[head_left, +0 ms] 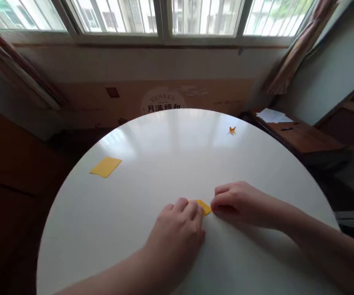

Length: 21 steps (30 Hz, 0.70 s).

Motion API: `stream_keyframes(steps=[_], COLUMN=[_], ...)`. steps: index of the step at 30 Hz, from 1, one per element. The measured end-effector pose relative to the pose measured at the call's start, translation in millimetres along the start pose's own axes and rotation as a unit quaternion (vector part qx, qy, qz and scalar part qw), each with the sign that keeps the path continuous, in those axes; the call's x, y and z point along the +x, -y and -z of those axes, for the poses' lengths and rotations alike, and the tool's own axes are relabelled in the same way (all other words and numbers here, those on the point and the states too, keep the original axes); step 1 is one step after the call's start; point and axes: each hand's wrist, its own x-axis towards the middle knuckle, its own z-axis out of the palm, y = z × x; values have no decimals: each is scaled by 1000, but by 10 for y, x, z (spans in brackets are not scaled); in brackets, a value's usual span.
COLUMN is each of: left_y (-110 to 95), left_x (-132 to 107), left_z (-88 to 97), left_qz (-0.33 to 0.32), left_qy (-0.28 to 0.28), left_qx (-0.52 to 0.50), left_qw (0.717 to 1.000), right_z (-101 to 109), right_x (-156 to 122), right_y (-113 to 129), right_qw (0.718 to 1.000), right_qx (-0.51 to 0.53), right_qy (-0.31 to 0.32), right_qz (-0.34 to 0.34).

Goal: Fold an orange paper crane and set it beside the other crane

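Observation:
A small folded piece of yellow paper (205, 207) lies on the white table near the middle, partly covered by my fingers. My left hand (179, 229) rests over its left side, fingers bent and close together, holding it against the tabletop. At the paper's right corner, my right hand (236, 203) is closed, with thumb and forefinger pinched at the tip. How much of the corner sits between those fingers is hidden. The folds under my left hand cannot be seen.
The round white table (164, 164) has a flat yellow paper sheet (106, 166) at its left. A small orange-yellow folded paper figure (232, 130) stands at the far right. Beyond the edge are a wooden desk (312, 137) with white papers (274, 116) and a large printed cardboard panel (213, 92) under the window.

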Motion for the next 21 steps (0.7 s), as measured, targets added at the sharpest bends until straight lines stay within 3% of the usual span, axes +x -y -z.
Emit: stream_keyframes(steps=[8,15,21], left_y=[-1,83,180], left_x=[17,28,54], left_z=[38,13,-26], left_qz=[3,-7,-68], left_qy=[-15,-47,-78], left_qx=[-28,-74,-82], left_qw=[1000,996,991], right_z=[66,67,49], right_x=[24,39,42], right_y=[-194,-168,-206], right_qw=[993,996,996], right_qx=[35,40,47], right_qy=[-109,-82,-75], right_qz=[-16,3,15])
